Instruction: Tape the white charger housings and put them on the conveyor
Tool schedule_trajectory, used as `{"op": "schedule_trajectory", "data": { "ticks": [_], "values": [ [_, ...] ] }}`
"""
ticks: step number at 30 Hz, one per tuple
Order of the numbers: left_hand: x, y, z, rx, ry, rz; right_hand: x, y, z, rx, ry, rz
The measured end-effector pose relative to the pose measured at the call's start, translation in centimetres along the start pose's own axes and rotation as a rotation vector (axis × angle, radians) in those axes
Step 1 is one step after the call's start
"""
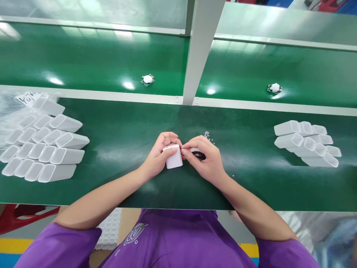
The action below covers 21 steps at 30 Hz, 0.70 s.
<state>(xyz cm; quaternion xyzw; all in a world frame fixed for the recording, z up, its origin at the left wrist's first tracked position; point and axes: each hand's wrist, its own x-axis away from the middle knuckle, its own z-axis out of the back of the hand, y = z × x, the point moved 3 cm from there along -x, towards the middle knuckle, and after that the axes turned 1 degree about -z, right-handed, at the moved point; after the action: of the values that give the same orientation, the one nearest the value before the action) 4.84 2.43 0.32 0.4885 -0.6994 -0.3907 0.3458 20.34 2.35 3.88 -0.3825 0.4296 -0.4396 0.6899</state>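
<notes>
My left hand (159, 153) is closed round a small white plastic case (174, 158), its thumb lying along the top edge. My right hand (208, 158) is beside it, thumb and forefinger pinched together close to the case's right side. Whatever sits in that pinch is too small to make out. Under the right palm shows a dark, round-edged thing (199, 154) with a pale part, mostly hidden by the fingers. Just beyond the right hand lie several tiny clear pieces (206, 134) scattered on the green table.
White hollow plastic sleeves (65, 156) are stacked at the left, next to a clear plastic bag (9, 108). A smaller stack of sleeves (309, 145) lies right. Two small circuit boards (148, 79) sit apart on the green belt behind a metal rail (125, 97). A pale post (199, 52) rises mid-table.
</notes>
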Motion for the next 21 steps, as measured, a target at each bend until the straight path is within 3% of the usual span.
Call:
{"op": "schedule_trajectory", "data": {
  "ticks": [2,5,12,17,21],
  "values": [
    [0.0,0.0,0.07,-0.043,-0.013,-0.031,0.08,-0.21,-0.05,0.045,0.024,0.063],
    [-0.02,0.03,0.11,-0.084,-0.043,-0.063,0.07,-0.14,-0.1,0.023,0.013,0.044],
    [-0.05,0.04,0.2,-0.117,-0.063,-0.049,0.02,0.68,-0.12,-0.19,-0.099,-0.245],
    [-0.04,0.13,0.3,-0.128,-0.059,-0.048,-0.18,0.74,-0.13,-0.314,-0.131,-0.371],
    [0.05,0.09,0.22,-0.133,-0.123,-0.083,-0.28,0.73,-0.16,-0.368,-0.145,-0.442]
  ]
}}
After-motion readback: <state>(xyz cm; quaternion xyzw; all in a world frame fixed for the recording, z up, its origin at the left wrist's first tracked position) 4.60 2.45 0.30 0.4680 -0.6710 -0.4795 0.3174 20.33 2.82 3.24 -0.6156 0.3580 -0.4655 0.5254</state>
